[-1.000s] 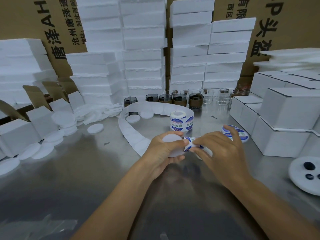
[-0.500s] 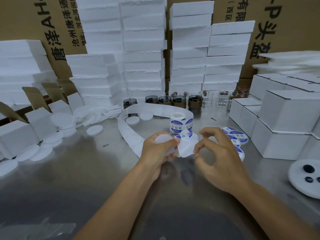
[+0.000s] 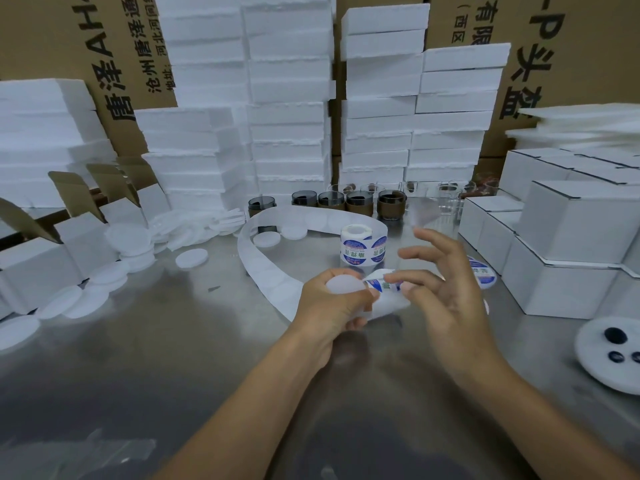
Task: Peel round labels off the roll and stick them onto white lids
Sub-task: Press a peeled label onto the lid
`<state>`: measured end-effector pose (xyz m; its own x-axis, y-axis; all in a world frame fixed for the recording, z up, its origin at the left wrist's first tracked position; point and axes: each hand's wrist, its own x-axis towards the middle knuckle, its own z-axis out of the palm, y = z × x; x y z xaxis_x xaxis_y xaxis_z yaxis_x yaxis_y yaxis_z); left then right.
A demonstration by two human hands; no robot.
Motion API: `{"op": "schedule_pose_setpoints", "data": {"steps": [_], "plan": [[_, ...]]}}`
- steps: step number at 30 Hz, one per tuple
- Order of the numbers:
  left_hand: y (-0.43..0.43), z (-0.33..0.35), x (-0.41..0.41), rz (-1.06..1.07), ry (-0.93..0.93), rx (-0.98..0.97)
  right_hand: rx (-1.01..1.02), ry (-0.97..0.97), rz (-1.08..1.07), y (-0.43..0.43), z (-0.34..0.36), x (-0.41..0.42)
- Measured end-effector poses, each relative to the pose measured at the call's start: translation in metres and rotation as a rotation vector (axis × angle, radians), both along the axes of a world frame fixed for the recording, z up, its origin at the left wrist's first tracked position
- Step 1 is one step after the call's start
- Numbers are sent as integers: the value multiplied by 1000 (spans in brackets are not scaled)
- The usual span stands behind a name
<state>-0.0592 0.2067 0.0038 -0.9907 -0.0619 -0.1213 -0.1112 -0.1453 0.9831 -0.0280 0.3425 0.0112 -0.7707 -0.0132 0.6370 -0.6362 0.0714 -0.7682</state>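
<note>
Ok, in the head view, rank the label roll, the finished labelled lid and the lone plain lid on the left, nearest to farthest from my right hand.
1. Labelled lid: just behind the right hand, on its right side.
2. Label roll: standing upright, behind the hand and to its left.
3. Lone plain lid: far off to the left.

the label roll (image 3: 360,245) is showing white rounds ringed in blue with green characters, and the peeling label (image 3: 379,283) is showing the same. the held lid (image 3: 341,284) and the backing strip (image 3: 263,268) are looking plain white. the bench (image 3: 173,358) is gleaming steel grey. along its far edge the foam stacks (image 3: 287,126) are showing white, the cartons (image 3: 52,39) brown with black characters, the cups (image 3: 391,204) dark brown. at the right edge the boxes (image 3: 571,230) are showing white with dark seams, and a white disc (image 3: 595,341) is carrying dark blue spots.
</note>
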Motion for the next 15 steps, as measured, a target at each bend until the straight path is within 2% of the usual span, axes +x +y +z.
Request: {"op": "schedule_pose_setpoints", "data": {"steps": [9,12,15], "plan": [[-1,-1,9,-127,-38,-23,126,-173,-9,0,-14,-6],[-9,4,8,-79,-38,55,120,-221,-9,-2,-15,-6],[-17,13,5,-13,-1,242,111,-262,5,-3,-16,-7]]}}
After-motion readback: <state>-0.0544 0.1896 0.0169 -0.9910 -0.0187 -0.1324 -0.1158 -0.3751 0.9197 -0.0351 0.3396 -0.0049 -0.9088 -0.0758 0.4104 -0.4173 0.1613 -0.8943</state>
